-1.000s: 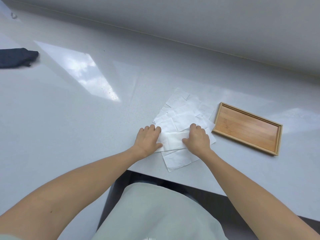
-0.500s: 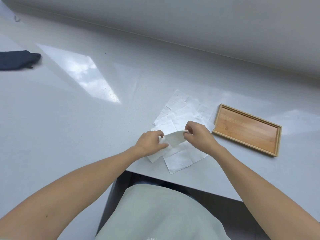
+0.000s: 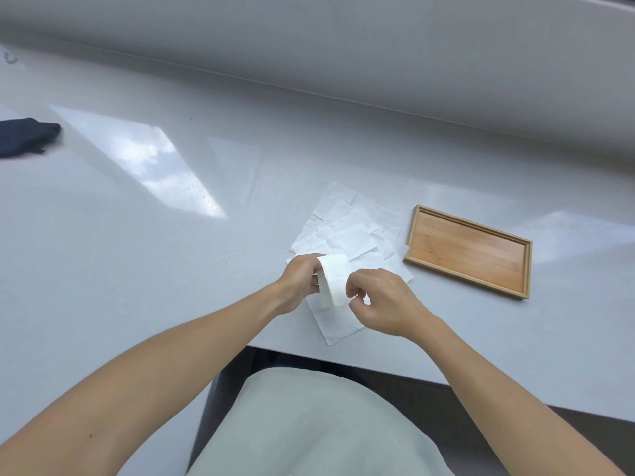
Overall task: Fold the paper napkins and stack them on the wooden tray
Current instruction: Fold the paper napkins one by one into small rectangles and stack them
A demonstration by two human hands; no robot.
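Observation:
A folded white napkin (image 3: 334, 279) is held up off the counter, bent over into a narrow strip. My left hand (image 3: 299, 280) pinches its left edge and my right hand (image 3: 381, 300) pinches its right edge. Beneath and beyond my hands lies a loose pile of flat white napkins (image 3: 347, 231), overlapping each other near the counter's front edge. To the right of the pile sits the wooden tray (image 3: 470, 250), a shallow bamboo rectangle with nothing in it.
The pale grey counter (image 3: 171, 269) runs back to a low wall. A dark blue cloth (image 3: 25, 137) lies at the far left. The counter's front edge is just below my hands, with my lap under it.
The napkin was pressed flat under both hands a second ago. I have since lifted it and doubled it over into a narrower strip held above the pile.

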